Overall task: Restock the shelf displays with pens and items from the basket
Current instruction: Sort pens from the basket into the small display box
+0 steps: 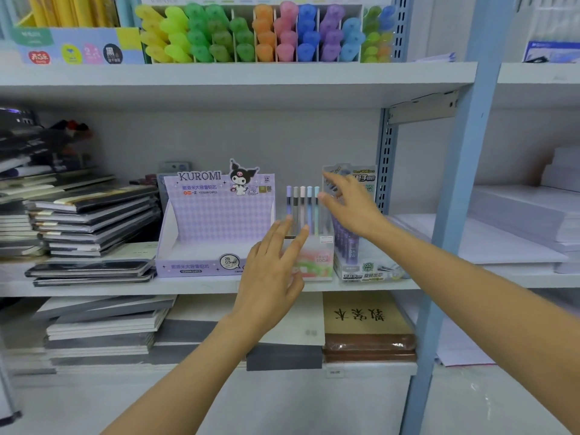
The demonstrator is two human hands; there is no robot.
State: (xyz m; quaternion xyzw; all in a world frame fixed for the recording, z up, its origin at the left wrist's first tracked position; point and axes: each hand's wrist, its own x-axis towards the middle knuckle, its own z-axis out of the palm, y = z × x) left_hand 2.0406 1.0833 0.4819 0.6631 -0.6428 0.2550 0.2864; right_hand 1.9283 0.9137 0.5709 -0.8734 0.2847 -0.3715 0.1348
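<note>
Left hand (273, 271) was open, fingers straight and spread, holding nothing. It sat in front of the pen box (317, 262), fingertips up by the lower ends of the pens (303, 205); contact couldn't be told. Right hand (348, 205) was also open, fingers splayed, nothing in it, thumb just beside the top of the rightmost pen, blurred. Five pens stood upright in the box, between the two hands, on the middle shelf (188, 285). Behind the right hand: lead box (367, 265), touching the pen box's right side. Left of the left hand: Kuromi box (216, 221), inside looked bare. Further left: notebooks (94, 221), stacked. Above both hands, upper shelf: highlighters (251, 32) in slots. Right of the right hand, past the post (464, 183): paper stacks (518, 221).
</note>
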